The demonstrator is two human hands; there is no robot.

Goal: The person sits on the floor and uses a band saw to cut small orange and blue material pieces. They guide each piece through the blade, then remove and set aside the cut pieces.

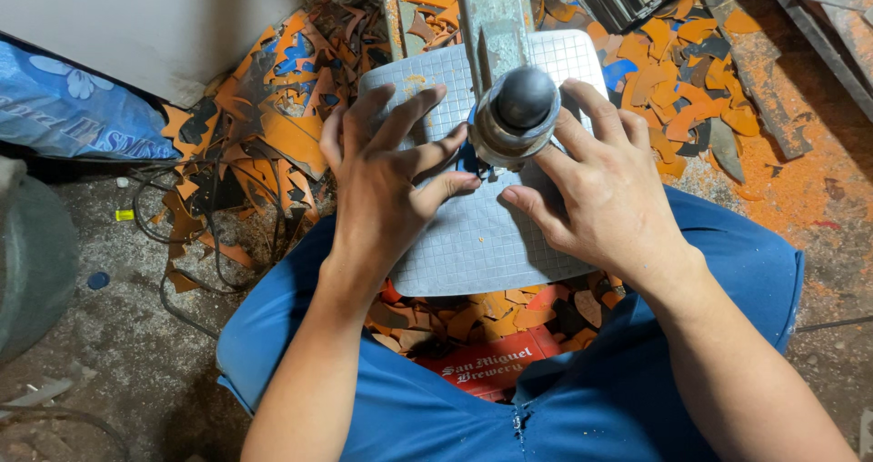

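My left hand (386, 185) lies flat, fingers spread, on a grey gridded work plate (482, 244), its thumb and forefinger reaching under a round metal press head (520, 112). My right hand (600, 185) rests on the plate's right side, fingers against the press head. A small blue piece (472, 160) shows between my fingertips beneath the head; most of it is hidden. I cannot tell whether either hand pinches it.
Orange, blue and black offcuts (282, 125) pile to the left, behind and right (682, 71) of the plate. A red crate (486, 366) with scraps sits between my knees. A blue sack (73, 107), cables (182, 235) and a grey drum (32, 253) lie left.
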